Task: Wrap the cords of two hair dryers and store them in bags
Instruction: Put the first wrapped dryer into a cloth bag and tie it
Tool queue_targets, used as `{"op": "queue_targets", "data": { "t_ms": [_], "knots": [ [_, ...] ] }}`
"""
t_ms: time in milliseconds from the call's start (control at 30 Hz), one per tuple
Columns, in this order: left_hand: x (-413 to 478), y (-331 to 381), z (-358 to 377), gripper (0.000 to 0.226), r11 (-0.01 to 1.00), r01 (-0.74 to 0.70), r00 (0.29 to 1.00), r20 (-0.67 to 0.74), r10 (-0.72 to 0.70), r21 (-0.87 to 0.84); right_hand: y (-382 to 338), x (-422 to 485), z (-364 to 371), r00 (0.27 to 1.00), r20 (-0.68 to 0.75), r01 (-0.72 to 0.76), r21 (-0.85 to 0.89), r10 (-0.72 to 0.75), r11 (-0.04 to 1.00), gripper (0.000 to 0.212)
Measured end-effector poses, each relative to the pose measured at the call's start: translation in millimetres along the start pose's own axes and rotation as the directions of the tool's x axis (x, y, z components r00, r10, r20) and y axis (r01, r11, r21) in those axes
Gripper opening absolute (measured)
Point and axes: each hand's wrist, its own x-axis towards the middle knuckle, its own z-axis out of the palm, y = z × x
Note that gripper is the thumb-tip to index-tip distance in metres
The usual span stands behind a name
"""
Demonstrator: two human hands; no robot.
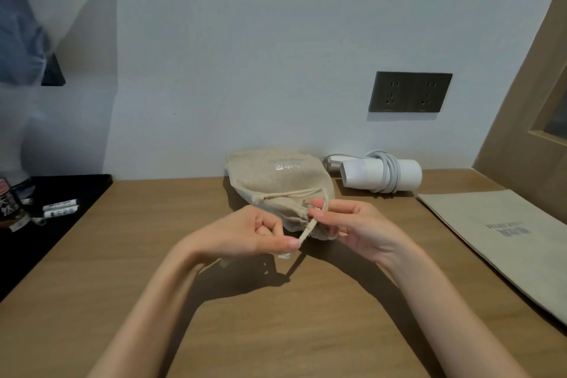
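Drawstring [306, 232] slants between the hands: left hand [260, 235] pinches its near end, right hand [352, 224] pinches it at the filled bag [282, 181] mouth | filled bag on table [276, 316] toward back edge | wrapped hair dryer [380, 175] behind, nearer right hand — flat bag [506, 236] at right edge

Coarse matt beige cloth bag [277, 181], smooth glossy white plastic hair dryer [380, 174], matt wood-grain table [214, 301], flat cloth second bag [503, 236]

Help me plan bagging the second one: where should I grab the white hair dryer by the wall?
Likely the bare right end of the hair dryer, beside the wrapped cord, from above: it lies on its side along the wall, which blocks the back.
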Motion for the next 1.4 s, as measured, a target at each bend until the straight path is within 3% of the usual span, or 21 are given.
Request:
{"op": "queue_targets", "data": {
  "t_ms": [67,133,233,300,400,500,567,900,1000,1133,1400],
  "knots": [
    [2,-5,1,0.032,0.997,0.029,1.000,0.002,-0.029,0.068,2,-2,-1,0.994,-0.030,0.098,-0.158,-0.104,0.982,0.033],
    [10,-9,6,0.026,0.988,-0.032,0.984,-0.170,0.058,0.152,3,-4,-2,0.978,-0.035,0.187,-0.294,-0.206,0.938,0.028],
    [21,-10,14,0.016,0.909,-0.130,0.826,-0.465,0.320,0.396,1,-5,-4,0.962,-0.016,0.247,-0.371,-0.272,0.895,0.024],
    [25,-13,20,0.023,0.864,-0.110,0.807,-0.462,0.366,0.492,0,-6,-4,0.954,0.015,0.278,-0.427,-0.301,0.861,0.021],
    [29,-18,32,0.030,0.854,-0.046,0.865,-0.407,0.294,0.518,1,-7,-4,0.942,0.064,0.312,-0.522,-0.328,0.794,0.015],
    [32,-22,37,0.027,0.843,-0.030,0.864,-0.410,0.291,0.536,6,-3,-2,0.905,0.010,0.306,-0.711,-0.426,0.634,0.010],
    [33,-21,38,0.025,0.855,-0.017,0.845,-0.450,0.290,0.518,9,-2,0,0.879,-0.024,0.298,-0.753,-0.477,0.587,0.008],
    [37,-20,40,0.016,0.979,0.058,0.827,-0.559,0.062,0.194,27,8,16,0.774,-0.079,0.440,-0.646,-0.628,0.624,0.010],
    [39,-27,34,0.025,0.997,0.007,0.872,-0.489,0.033,0.081,29,11,15,0.805,-0.129,0.446,-0.513,-0.579,0.733,0.009],
    [39,-33,31,0.020,0.996,-0.034,0.900,-0.430,0.069,0.088,27,11,12,0.848,-0.140,0.427,-0.388,-0.510,0.817,0.012],
    [37,-31,32,0.023,0.995,-0.077,0.895,-0.435,0.098,0.065,25,12,7,0.892,-0.127,0.370,-0.342,-0.433,0.864,0.012]
  ]
}}
